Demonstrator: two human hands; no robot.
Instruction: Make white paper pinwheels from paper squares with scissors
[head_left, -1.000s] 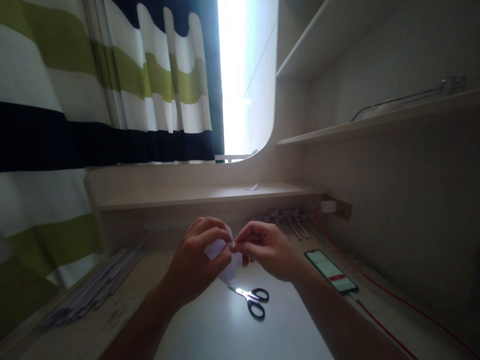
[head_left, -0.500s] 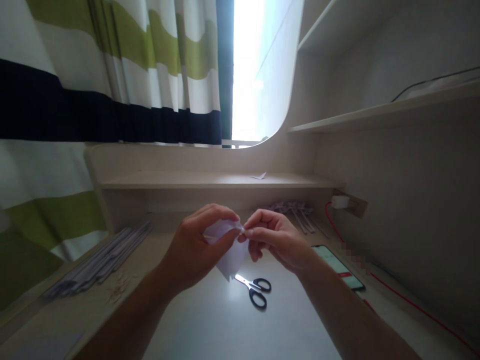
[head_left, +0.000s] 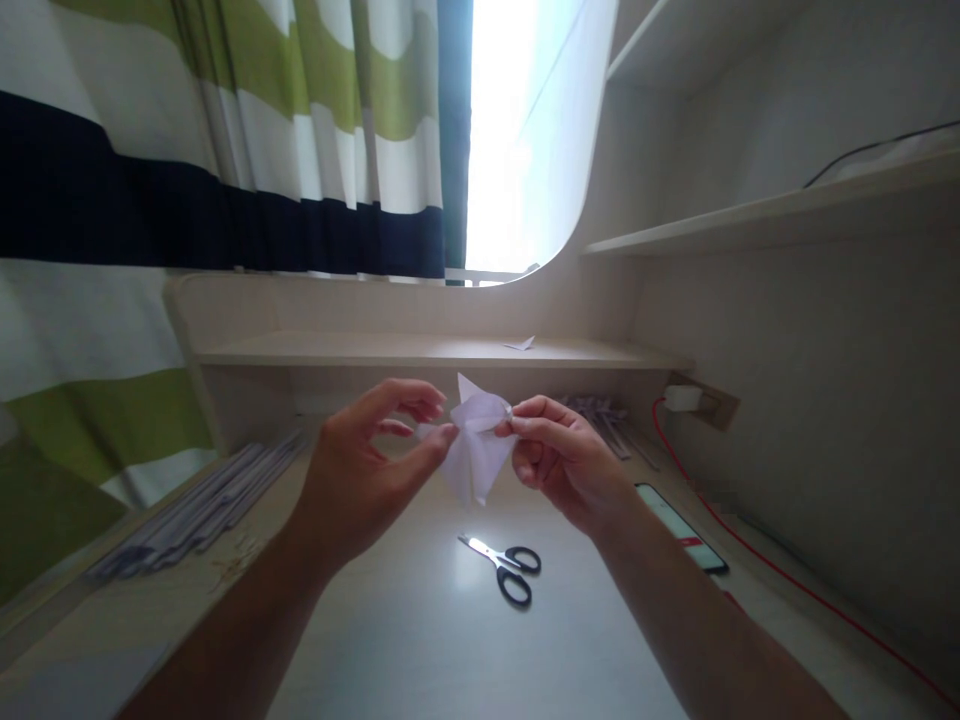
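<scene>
A small folded piece of white paper (head_left: 475, 445) hangs above the desk between both hands, its lower point aimed down and a small tip sticking up. My left hand (head_left: 360, 470) pinches its left edge between thumb and forefinger, the other fingers curled loosely. My right hand (head_left: 559, 455) pinches its right upper corner with fingers closed. Black-handled scissors (head_left: 504, 565) lie on the desk (head_left: 420, 640) just below the paper.
A phone (head_left: 682, 528) with a lit screen lies at the right, with a red cable (head_left: 750, 555) running to a white charger (head_left: 681, 399). Long paper strips (head_left: 202, 510) lie at the left, more rolled pieces (head_left: 600, 415) at the back. A paper scrap (head_left: 521, 344) sits on the low shelf. Striped curtain behind.
Both hands rose and moved slightly apart, and the paper has spread open between them. The view tilted downward a little.
</scene>
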